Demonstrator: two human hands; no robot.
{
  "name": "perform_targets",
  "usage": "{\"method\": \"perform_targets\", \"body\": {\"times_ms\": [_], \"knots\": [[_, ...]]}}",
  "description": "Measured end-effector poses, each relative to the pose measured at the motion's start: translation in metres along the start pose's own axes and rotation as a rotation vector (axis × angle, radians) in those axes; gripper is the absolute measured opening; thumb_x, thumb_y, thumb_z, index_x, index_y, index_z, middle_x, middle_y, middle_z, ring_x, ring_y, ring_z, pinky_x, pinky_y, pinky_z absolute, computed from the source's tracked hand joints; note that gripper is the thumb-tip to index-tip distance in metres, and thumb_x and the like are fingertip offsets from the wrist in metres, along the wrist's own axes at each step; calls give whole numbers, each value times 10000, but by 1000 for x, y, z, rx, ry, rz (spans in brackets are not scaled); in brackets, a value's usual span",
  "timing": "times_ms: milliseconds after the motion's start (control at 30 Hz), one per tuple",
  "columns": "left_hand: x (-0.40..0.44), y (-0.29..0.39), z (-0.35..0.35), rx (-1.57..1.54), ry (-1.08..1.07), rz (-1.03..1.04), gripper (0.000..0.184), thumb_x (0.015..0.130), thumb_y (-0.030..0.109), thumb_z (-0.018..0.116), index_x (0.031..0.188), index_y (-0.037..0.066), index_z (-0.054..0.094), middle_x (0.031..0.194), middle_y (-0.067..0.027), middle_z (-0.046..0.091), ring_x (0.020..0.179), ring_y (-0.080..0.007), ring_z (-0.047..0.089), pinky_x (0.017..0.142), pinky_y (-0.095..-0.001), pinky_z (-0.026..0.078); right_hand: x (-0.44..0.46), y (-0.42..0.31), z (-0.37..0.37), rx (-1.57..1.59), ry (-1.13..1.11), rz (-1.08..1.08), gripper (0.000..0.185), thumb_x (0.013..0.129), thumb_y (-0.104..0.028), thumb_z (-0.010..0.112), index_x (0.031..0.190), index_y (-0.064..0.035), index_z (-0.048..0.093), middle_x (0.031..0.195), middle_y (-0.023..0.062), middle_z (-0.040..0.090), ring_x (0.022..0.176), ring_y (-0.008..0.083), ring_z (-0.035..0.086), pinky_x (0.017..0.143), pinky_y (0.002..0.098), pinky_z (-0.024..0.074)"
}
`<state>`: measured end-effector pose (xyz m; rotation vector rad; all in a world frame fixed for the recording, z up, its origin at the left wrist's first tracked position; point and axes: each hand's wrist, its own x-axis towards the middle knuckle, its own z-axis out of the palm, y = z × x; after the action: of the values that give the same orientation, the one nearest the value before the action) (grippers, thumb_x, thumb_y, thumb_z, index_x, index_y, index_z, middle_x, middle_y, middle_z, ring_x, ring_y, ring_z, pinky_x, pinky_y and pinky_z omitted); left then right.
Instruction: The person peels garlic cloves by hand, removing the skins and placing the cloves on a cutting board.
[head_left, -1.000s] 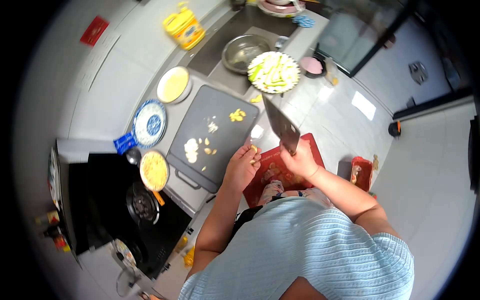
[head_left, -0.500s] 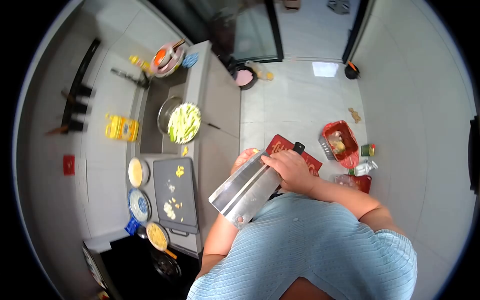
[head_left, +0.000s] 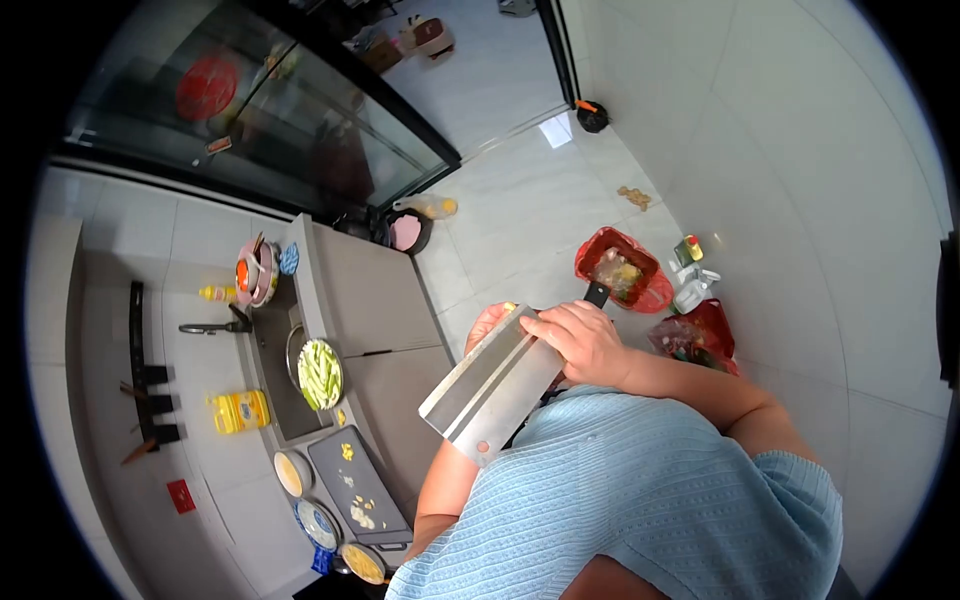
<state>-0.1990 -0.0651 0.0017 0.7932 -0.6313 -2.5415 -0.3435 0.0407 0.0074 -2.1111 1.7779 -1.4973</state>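
My right hand (head_left: 585, 340) is closed on a broad cleaver (head_left: 490, 390) near its dark handle, with fingers resting along the blade. The blade slants down to the left across my chest. Behind its upper edge is my left hand (head_left: 484, 325), partly hidden by the steel. Its fingers pinch a small yellow piece (head_left: 509, 307) that looks like ginger, close to the blade's edge. To the left, a dark cutting board (head_left: 350, 475) on the counter carries yellow pieces (head_left: 347, 452) and white garlic-like pieces (head_left: 362, 516).
A bowl of cut green vegetables (head_left: 320, 375) sits by the sink (head_left: 272, 350). An oil jug (head_left: 240, 411), bowls and a plate (head_left: 317, 524) line the counter. On the floor ahead stand a red-lined bin (head_left: 610, 245), a red bag (head_left: 700, 330) and bottles (head_left: 695, 290).
My view has turned to the right, so the counter has shifted lower left and the bin nearer the middle. Both hands keep their hold, with the cleaver in nearly the same pose.
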Motion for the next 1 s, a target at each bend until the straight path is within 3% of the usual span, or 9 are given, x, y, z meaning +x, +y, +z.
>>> {"method": "perform_targets", "body": {"times_ms": [133, 567, 667, 767, 867, 933, 1000], "knots": [[15, -10, 26, 72, 84, 21, 101, 919, 197, 529, 955, 105, 554, 785, -47, 631, 627, -143, 620, 522, -277, 539, -6, 13, -18, -23, 32, 38, 375, 727, -15, 536, 1095, -52, 600, 882, 95, 589, 781, 248, 588, 702, 359, 461], [49, -26, 47, 111, -17, -107, 84, 913, 157, 527, 968, 101, 554, 787, -57, 633, 652, -138, 622, 528, -277, 542, -23, 32, -52, -73, 92, 117, 388, 720, -7, 531, 1100, -56, 596, 900, 93, 588, 780, 250, 587, 710, 365, 464], [51, -29, 49, 119, -3, -100, 85, 907, 154, 528, 967, 100, 554, 796, -68, 634, 662, -151, 626, 528, -292, 545, -27, 31, -57, -78, 122, 154, 397, 711, 0, 533, 1099, -58, 595, 902, 93, 588, 781, 249, 588, 709, 363, 464], [49, -30, 56, 124, 53, -167, 153, 908, 197, 494, 944, 79, 584, 778, -114, 638, 622, -223, 642, 516, -326, 561, -31, 34, -57, -55, 165, 203, 416, 690, 20, 534, 1095, -60, 595, 898, 96, 589, 783, 253, 589, 708, 361, 463], [43, -34, 67, 157, -1, -88, 209, 917, 228, 471, 1017, 64, 554, 875, -136, 637, 710, -245, 650, 574, -344, 569, -36, 32, -61, -51, 184, 228, 434, 672, 33, 537, 1091, -62, 595, 891, 97, 590, 786, 259, 588, 710, 359, 463], [40, -34, 81, 391, 47, -22, 99, 902, 166, 515, 945, 84, 549, 841, -64, 614, 677, -142, 597, 588, -251, 516, -41, 34, -63, -70, 197, 242, 442, 665, 38, 539, 1092, -60, 593, 882, 95, 592, 778, 261, 589, 702, 358, 465], [37, -33, 78, 314, -68, -19, 90, 896, 155, 523, 940, 81, 549, 840, -56, 612, 683, -132, 592, 597, -243, 510, -45, 36, -67, -92, 211, 257, 450, 658, 43, 540, 1094, -58, 591, 873, 94, 595, 770, 262, 591, 694, 356, 468]]}}
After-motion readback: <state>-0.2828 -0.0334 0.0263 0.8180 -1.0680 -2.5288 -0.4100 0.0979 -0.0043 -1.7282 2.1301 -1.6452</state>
